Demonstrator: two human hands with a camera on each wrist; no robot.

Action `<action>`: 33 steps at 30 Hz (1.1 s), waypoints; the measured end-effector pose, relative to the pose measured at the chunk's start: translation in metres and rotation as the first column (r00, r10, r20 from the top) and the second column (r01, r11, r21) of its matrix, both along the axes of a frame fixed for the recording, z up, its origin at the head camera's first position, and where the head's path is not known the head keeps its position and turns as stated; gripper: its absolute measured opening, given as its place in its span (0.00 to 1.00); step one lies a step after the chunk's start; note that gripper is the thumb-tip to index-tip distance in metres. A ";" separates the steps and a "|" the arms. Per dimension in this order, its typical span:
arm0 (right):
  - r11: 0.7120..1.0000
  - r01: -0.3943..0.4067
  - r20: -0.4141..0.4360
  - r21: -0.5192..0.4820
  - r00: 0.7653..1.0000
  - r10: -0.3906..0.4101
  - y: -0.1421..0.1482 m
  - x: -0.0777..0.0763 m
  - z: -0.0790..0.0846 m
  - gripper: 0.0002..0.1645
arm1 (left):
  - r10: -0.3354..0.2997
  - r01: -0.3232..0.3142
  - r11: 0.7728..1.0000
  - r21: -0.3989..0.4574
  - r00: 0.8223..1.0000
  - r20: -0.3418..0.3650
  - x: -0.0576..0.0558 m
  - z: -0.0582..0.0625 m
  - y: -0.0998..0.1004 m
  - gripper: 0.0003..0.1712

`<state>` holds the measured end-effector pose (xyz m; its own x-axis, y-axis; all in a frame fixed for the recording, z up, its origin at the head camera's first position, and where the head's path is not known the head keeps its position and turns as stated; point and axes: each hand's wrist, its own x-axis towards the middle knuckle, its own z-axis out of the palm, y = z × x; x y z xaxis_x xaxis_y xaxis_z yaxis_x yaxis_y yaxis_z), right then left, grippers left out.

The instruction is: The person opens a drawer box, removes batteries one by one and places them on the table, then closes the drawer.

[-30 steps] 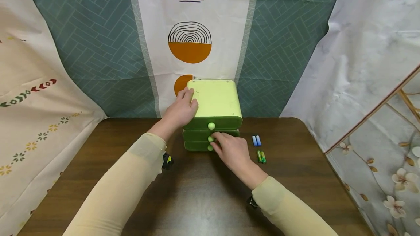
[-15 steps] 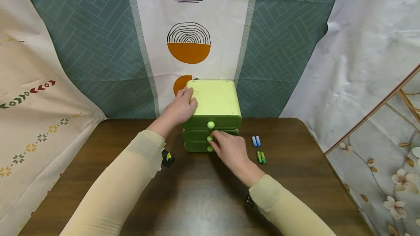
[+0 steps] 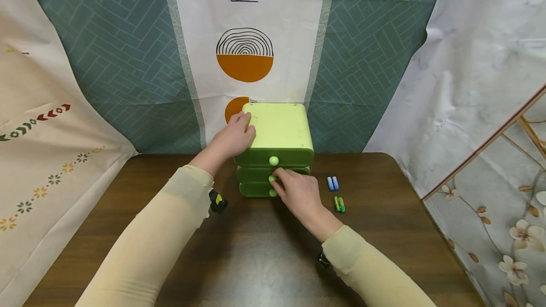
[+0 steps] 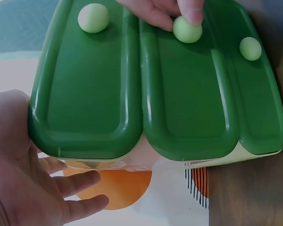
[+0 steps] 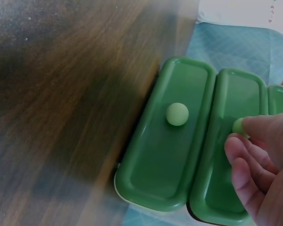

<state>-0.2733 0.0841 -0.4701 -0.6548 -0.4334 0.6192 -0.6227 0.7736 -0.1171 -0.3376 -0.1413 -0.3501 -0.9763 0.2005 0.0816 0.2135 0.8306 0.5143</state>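
Observation:
A small light-green drawer box (image 3: 279,124) with three dark-green drawer fronts stands at the back of the table. My left hand (image 3: 233,136) rests on its upper left edge; in the left wrist view that hand (image 4: 23,165) has its fingers stretched out along the box's side. With thumb and fingertips, my right hand (image 3: 300,195) pinches the round pale knob (image 4: 186,30) of the middle drawer (image 4: 193,94). The top drawer's knob (image 3: 274,160) and the bottom drawer's knob (image 5: 177,114) are untouched. All three fronts sit close to the box.
To the right of the box lie two blue-and-white batteries (image 3: 333,183) and two green batteries (image 3: 339,204) on the dark wooden table (image 3: 256,259). Patterned cloth (image 3: 362,60) hangs behind the table and at both sides.
Both hands keep their hold and barely move. The top and middle knobs appear slightly higher in the head view, while the bottom one stays about level.

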 end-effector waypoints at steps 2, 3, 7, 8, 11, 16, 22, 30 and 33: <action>1.000 -0.003 0.000 -0.002 1.000 0.003 0.000 0.000 0.000 0.08 | -0.002 0.002 1.000 -0.010 1.000 0.005 0.000 0.002 0.000 0.39; 1.000 -0.003 0.001 -0.003 1.000 0.003 0.000 0.000 0.000 0.08 | -0.002 0.002 1.000 -0.015 1.000 0.009 0.000 0.002 -0.001 0.39; 1.000 -0.001 0.007 -0.004 1.000 0.001 -0.001 -0.001 0.001 0.09 | -0.004 0.005 0.999 -0.038 1.000 0.019 0.000 0.004 -0.001 0.40; 1.000 0.001 0.008 -0.003 1.000 -0.001 -0.002 -0.001 0.000 0.09 | -0.003 0.004 0.999 -0.040 1.000 0.021 0.000 0.004 -0.001 0.40; 1.000 0.004 0.005 0.000 1.000 -0.004 -0.002 0.000 -0.001 0.09 | -0.001 0.001 0.999 -0.044 1.000 0.018 0.002 0.004 -0.001 0.40; 1.000 0.001 0.003 -0.009 1.000 -0.001 -0.001 0.004 -0.005 0.10 | 0.011 -0.012 0.999 -0.049 1.000 -0.008 0.004 0.000 -0.001 0.40; 1.000 0.006 0.024 -0.004 1.000 -0.006 0.002 0.010 -0.010 0.15 | 0.032 -0.034 0.998 -0.044 0.999 -0.027 0.005 -0.007 0.000 0.41; 1.000 -0.006 0.009 -0.019 1.000 0.006 0.005 0.015 -0.016 0.13 | 0.040 -0.040 0.999 -0.022 0.999 -0.019 0.007 -0.010 0.001 0.41; 1.000 -0.001 0.023 -0.011 1.000 0.002 0.006 0.016 -0.020 0.12 | 0.040 -0.040 0.999 -0.013 0.999 -0.020 0.007 -0.010 0.001 0.41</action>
